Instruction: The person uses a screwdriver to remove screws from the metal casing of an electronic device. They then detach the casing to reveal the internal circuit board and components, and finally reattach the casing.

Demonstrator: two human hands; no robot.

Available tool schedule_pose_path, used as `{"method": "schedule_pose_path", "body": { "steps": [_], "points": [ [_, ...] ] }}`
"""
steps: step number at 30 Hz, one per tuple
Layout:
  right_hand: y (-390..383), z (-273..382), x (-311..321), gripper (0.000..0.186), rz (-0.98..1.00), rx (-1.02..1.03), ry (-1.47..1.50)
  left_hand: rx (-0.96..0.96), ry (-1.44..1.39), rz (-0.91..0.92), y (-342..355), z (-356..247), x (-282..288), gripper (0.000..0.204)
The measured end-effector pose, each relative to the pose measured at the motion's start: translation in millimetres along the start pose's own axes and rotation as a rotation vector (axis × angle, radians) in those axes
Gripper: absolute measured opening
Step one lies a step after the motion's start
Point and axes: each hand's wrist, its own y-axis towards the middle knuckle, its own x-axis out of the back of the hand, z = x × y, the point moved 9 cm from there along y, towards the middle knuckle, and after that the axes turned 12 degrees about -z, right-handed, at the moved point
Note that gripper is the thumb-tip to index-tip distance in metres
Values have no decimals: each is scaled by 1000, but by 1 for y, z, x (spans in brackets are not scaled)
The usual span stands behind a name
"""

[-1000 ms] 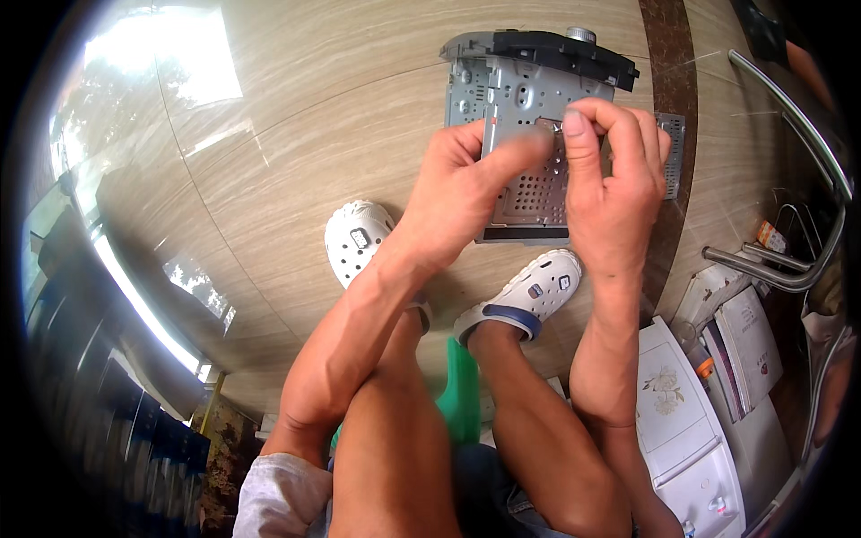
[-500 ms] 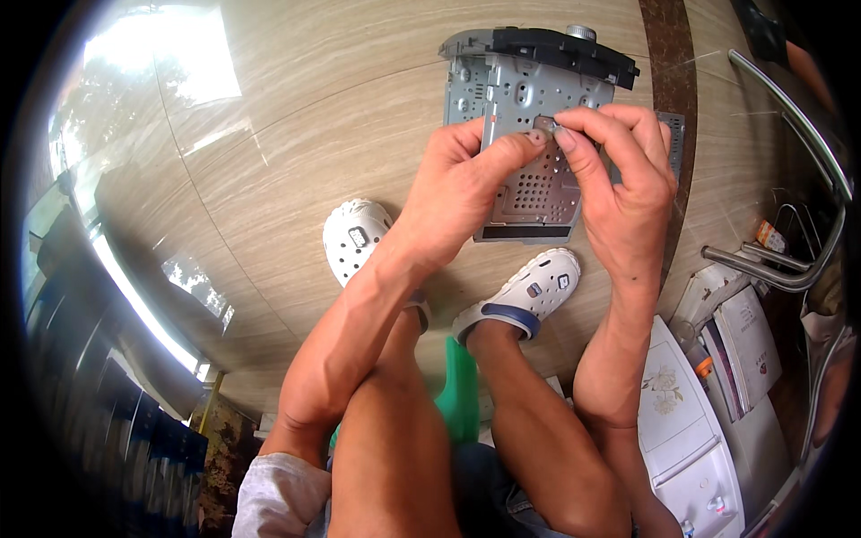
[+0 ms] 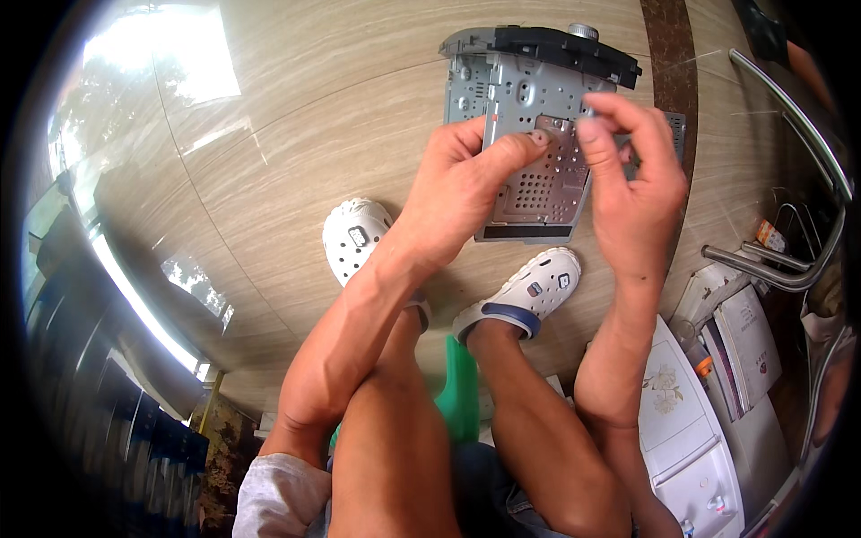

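Observation:
A grey perforated metal unit (image 3: 540, 193) with a black front (image 3: 592, 56) and silver knob (image 3: 583, 31) rests on the tiled floor beyond my feet. My left hand (image 3: 466, 188) grips its left edge, thumb lying over the smaller inner plate (image 3: 560, 193). My right hand (image 3: 632, 179) hangs at the unit's right side, thumb and index curled together above the plate; anything between those tips is blurred and too small to name. Another grey perforated piece (image 3: 677, 134) shows behind that hand, partly hidden.
My white clogs (image 3: 525, 296) flank a green plastic object (image 3: 457, 394) between my legs. At right stand chrome tubing (image 3: 789, 117), a white cabinet (image 3: 682, 421) and booklets (image 3: 744, 350). What looks like part of another person (image 3: 798, 63) shows top right. Glass (image 3: 54, 269) lines the left.
My right hand has shifted right and its fingertips have lifted up from the plate's latch area beside my left thumb. My left hand and the metal unit are nearly unchanged.

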Motion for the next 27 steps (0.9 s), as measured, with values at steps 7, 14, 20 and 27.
{"method": "schedule_pose_path", "body": {
  "steps": [7, 14, 20, 27],
  "points": [
    [2, -16, 38, 46, -203, -327, 360, 25, -17, 9, 1, 2, -1, 24],
    [-1, 23, 65, 58, -346, -75, 333, -51, 75, -26, 1, -1, 5, 24],
    [-4, 24, 48, 52, -320, -7, 407, -57, 61, -30, 0, -2, 0, 25],
    [-3, 22, 38, 48, -280, 7, 442, -67, 111, -77, 2, -4, 2, 25]
  ]
}}
